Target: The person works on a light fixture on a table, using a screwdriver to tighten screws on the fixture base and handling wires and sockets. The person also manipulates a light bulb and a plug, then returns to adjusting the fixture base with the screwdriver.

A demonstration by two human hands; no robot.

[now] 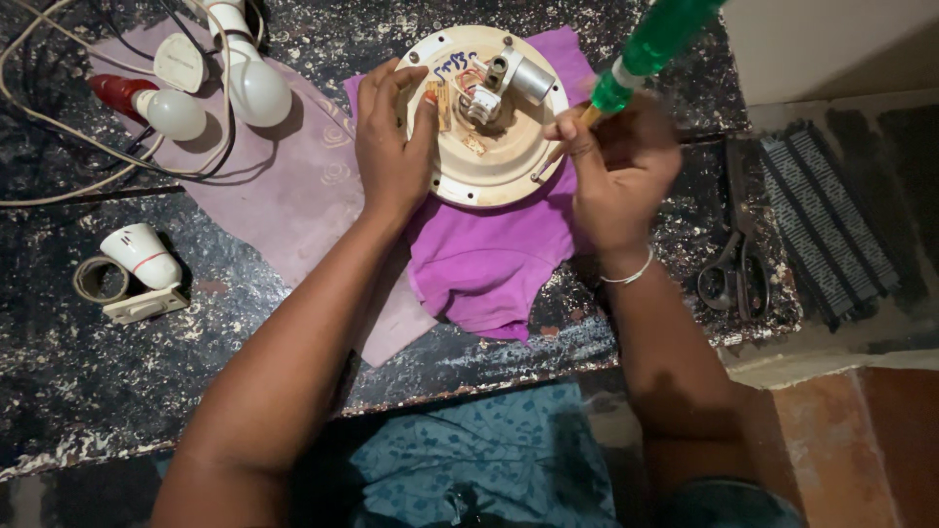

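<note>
A: Centre top of frame. Left hand (391, 147) lies flat, fingers spread, over the left rim of the round cream motor plate (486, 117); pressing, not gripping. Plate sits on a purple cloth (484, 259).

B: Right hand (616, 166)?

A: Closed around a green-handled screwdriver (653, 44), shaft angled down to the plate's right edge. My judgement: keep the shaft square to the screw and keep the left palm bearing down so the plate cannot turn on the cloth.

B: Tip seated?

A: Cannot tell. The fingers cover it, and the hand is blurred. The handle's top is cut off by the frame edge.

B: Surroundings?

A: Scissors (736, 264) right of centre, white bulbs (256, 90) and cables upper left, tape roll (100, 279) at left. Small parts at the plate's hub are too tangled to name.
</note>
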